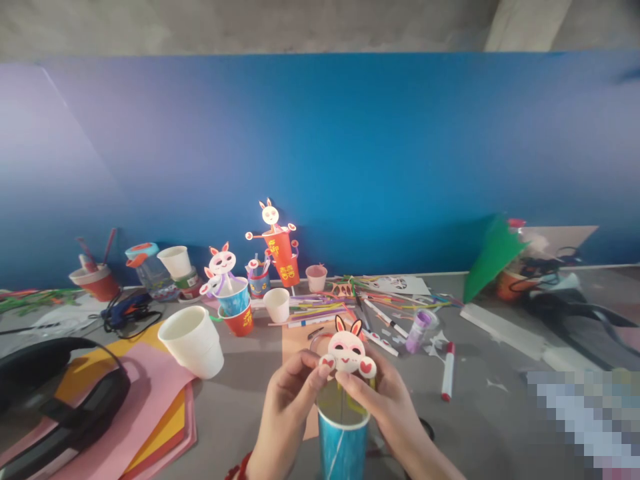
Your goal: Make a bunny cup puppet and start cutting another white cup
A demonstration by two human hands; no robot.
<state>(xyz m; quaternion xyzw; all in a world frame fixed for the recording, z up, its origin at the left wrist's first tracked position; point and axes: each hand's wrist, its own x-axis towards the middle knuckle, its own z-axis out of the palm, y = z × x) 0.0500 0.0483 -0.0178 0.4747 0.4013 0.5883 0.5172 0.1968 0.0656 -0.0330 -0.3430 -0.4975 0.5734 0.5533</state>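
Note:
Just above a blue paper cup [344, 443] is a white paper bunny face [346, 348] with black-edged pink ears. Two round white paws with red hearts sit at its sides. My left hand [295, 390] pinches the left paw [327, 363] between thumb and fingers. On the other side, my right hand [383, 400] is closed at the lower edge of the face, beside the right paw [367, 367]. A thin stick and a yellow strip run down from the face into the cup. My right fingertips are partly hidden behind the bunny.
Finished-looking bunny cups [235, 300] and a red stacked pair [283, 257] stand at the back. Stacked white cups [193, 341], pink paper [145, 380] and headphones [65, 413] lie left. Markers [449, 372], a purple glitter jar [419, 330] and paper scraps lie right.

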